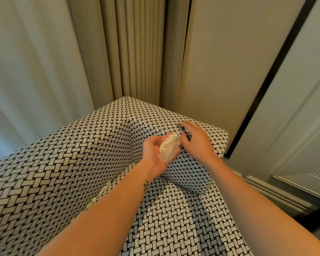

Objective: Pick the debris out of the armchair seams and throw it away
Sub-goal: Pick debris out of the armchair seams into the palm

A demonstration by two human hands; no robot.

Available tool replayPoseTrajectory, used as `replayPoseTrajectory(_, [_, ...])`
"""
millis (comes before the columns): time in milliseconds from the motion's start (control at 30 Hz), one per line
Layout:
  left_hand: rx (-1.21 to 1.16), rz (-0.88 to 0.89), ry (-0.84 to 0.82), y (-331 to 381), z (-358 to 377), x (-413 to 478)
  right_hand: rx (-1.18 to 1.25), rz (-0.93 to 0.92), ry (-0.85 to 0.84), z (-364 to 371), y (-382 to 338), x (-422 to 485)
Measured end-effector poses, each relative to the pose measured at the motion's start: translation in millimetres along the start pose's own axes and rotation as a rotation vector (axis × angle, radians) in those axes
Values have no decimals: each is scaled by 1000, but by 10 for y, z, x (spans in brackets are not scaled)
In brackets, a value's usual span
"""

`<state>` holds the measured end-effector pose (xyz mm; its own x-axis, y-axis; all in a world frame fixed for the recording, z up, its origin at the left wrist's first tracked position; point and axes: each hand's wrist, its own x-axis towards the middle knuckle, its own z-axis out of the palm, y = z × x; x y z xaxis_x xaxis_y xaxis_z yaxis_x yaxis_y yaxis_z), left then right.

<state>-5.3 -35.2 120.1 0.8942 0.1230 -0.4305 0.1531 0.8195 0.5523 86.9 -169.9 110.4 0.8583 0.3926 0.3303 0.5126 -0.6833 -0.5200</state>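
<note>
The armchair (67,163) is covered in a black-and-white woven pattern. My left hand (153,154) is palm up over the inner corner of the seat and cups a crumpled whitish wad of debris (169,147). My right hand (196,139) lies palm down on top of the right armrest (207,145), just right of the wad. Its fingertips touch a small grey scrap (179,125) on the armrest. More whitish bits (103,189) sit in the seam between the seat and the chair back, beside my left forearm.
Beige curtains (137,52) hang behind the chair. A wall and a dark-edged white door (284,108) stand close to the right, with a baseboard (277,193) below. The seat cushion (183,218) lies between my forearms.
</note>
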Motion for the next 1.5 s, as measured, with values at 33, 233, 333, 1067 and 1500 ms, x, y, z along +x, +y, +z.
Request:
replayPoseTrajectory(33, [-2,-3,2,-8,-8,-8,5,1,-1,-11,-11,-13])
replayPoseTrajectory(233, [-32,-9,18,-70,-196,-165,79,39,-31,-48,-105,-271])
replayPoseTrajectory(333, [-32,-15,40,-106,-375,-302,141,57,-4,-32,-197,-478])
replayPoseTrajectory(1067, [-207,-117,218,-22,-2718,-857,29,-100,-567,1706,-1242,-920])
replayPoseTrajectory(1500, [-368,-379,-50,36,-3134,-604,-266,-111,-741,2540,-1191,-504])
